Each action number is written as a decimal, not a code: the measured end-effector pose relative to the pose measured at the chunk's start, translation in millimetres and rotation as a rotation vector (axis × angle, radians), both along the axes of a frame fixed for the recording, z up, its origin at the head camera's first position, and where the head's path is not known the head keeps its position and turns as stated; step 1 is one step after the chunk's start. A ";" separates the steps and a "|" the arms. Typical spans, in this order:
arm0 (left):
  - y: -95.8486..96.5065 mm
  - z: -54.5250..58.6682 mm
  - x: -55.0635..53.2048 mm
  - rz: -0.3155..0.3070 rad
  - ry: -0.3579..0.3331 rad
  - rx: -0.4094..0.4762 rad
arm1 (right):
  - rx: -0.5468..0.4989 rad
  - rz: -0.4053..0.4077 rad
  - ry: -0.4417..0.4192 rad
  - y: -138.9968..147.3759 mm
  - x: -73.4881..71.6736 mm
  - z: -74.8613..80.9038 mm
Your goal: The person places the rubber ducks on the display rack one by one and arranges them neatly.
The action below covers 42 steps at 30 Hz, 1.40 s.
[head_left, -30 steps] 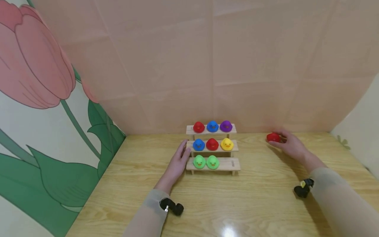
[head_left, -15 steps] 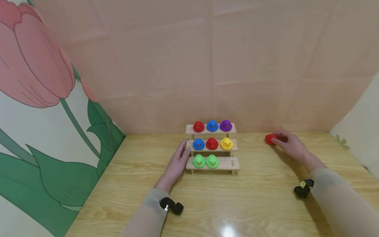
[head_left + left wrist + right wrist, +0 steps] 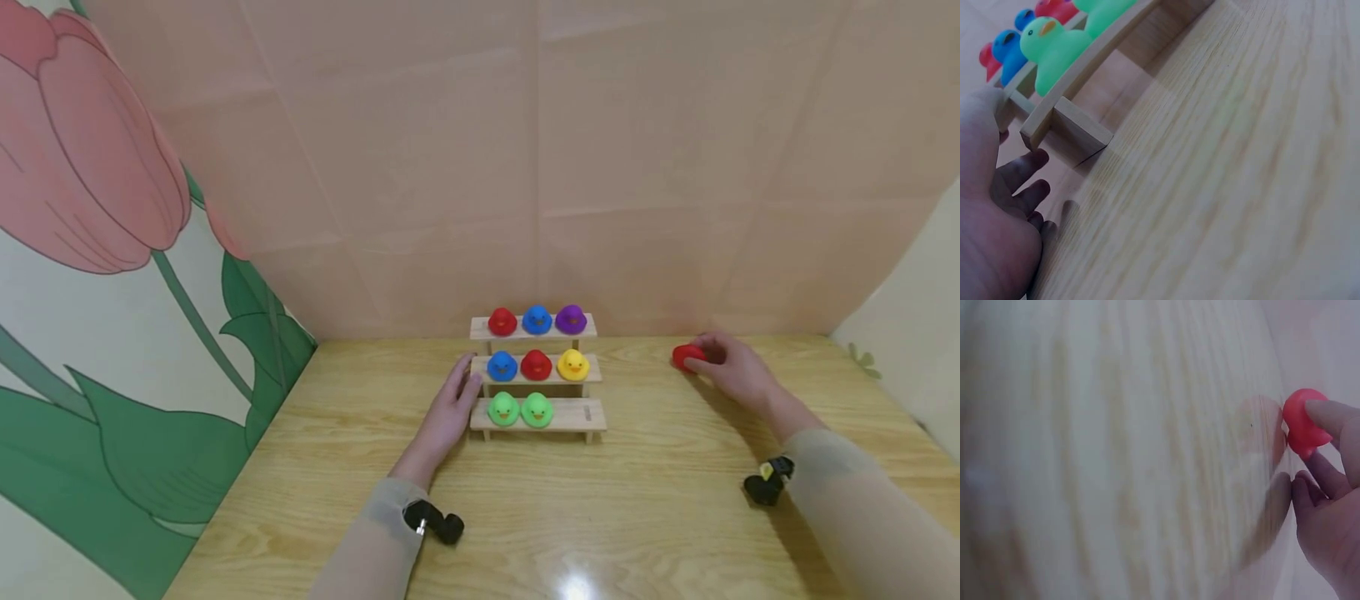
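Observation:
A three-tier wooden display stand (image 3: 573, 414) bears rubber ducks. On its top tier are a red duck (image 3: 502, 322), a blue duck (image 3: 537, 320) and a purple duck (image 3: 571, 320). The middle tier carries a blue duck (image 3: 502, 367), a red duck (image 3: 536, 365) and a yellow duck (image 3: 573, 365). Two green ducks (image 3: 503, 409) sit left on the bottom tier. My left hand (image 3: 447, 408) holds the stand's left end at the middle tier, thumb against it. To the right, my right hand (image 3: 737, 370) pinches another red rubber duck (image 3: 1301, 420), low by the tabletop.
The wood-grain table (image 3: 525, 517) runs back to a pinkish cloth (image 3: 405, 167). A wall with tulip pictures (image 3: 97, 158) stands at left, and a pale wall (image 3: 915, 333) at right. A black wrist camera (image 3: 435, 521) sits on each forearm.
The red duck in my right hand has shifted slightly left and turned, and my thumb now lies across it. The left hand and the ducks on the stand have not moved.

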<state>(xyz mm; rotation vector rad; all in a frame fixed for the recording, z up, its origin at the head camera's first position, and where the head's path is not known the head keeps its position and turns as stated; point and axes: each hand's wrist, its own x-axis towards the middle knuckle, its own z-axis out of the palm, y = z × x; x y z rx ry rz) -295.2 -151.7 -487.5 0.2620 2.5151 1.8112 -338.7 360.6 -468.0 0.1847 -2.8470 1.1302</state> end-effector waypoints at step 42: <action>1.1 0.4 0.4 0.002 -0.002 0.016 | 0.068 0.155 -0.012 -3.9 11.8 0.7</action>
